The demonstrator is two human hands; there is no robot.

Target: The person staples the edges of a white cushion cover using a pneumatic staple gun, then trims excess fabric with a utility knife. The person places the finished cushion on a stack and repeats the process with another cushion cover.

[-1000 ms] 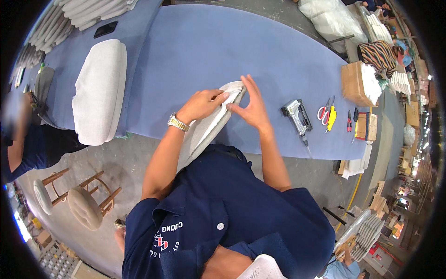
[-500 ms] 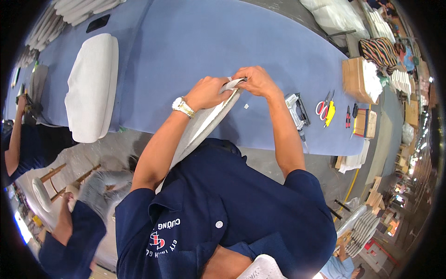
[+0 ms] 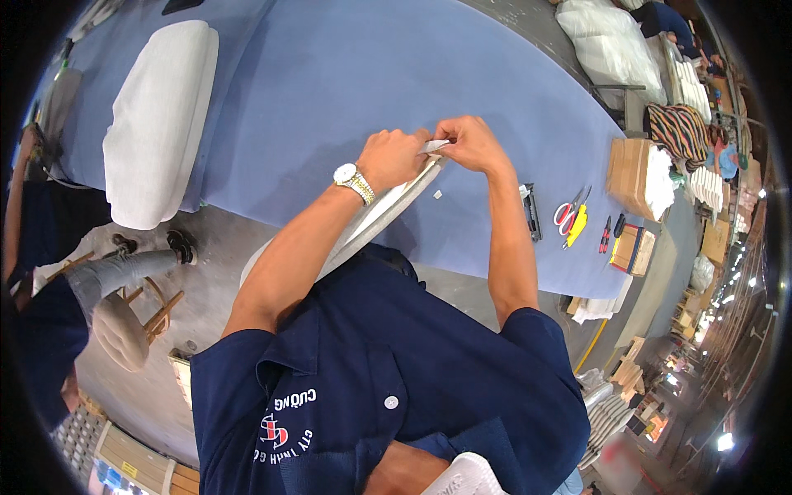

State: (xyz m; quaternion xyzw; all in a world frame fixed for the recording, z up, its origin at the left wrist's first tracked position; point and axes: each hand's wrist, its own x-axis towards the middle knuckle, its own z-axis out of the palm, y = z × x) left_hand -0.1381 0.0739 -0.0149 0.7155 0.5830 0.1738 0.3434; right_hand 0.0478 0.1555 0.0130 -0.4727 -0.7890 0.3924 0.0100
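Note:
A light grey fabric-covered pad [image 3: 371, 221], long and curved, leans on edge between my body and the table, partly hidden by my left forearm. At its upper end my left hand [image 3: 394, 158], wearing a watch [image 3: 346, 174] on the wrist, is closed on the fabric edge. Beside it my right hand [image 3: 473, 144] pinches the same loose fabric flap [image 3: 433, 146] between thumb and fingers. Both hands nearly touch above the blue table [image 3: 330, 82]. A small white scrap [image 3: 437, 195] lies just below them.
To the right lie a staple gun [image 3: 530, 213], red-handled scissors [image 3: 567, 216], a yellow-handled tool [image 3: 577, 224] and red-handled tools [image 3: 605, 235]. A cardboard box [image 3: 629, 177] stands at the right edge. Another grey pad [image 3: 153, 124] lies left; a co-worker [image 3: 49, 330] is beyond.
Both hands have shifted slightly right with the pad, and the fingers have come closer together on the flap. The whole view has tilted, and the co-worker at the left has moved.

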